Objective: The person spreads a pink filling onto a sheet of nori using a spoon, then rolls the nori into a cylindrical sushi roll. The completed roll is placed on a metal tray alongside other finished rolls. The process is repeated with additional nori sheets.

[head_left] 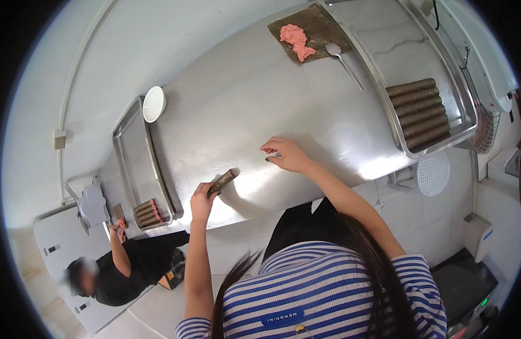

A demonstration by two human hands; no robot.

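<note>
My left hand [202, 200] is closed round the near end of a dark green seaweed roll [222, 182], just above the steel table [260, 107]. The roll slants up and to the right, its far end free. My right hand [288, 155] hovers over the middle of the table, thumb and fingers apart, with nothing seen in it. At the far right a seaweed sheet [330, 28] lies flat, bearing a lump of pink paste [295, 39]. A metal spoon [344, 63] rests on that sheet, its handle extending onto the table.
A right-hand metal tray [384, 96] holds several seaweed rolls [417, 113]. The left tray [151, 148] has several rolls [147, 214] with pink ends. Beside it stands a white bowl [154, 104]. A person in black [122, 271] works at the lower left, a hand near pink paste.
</note>
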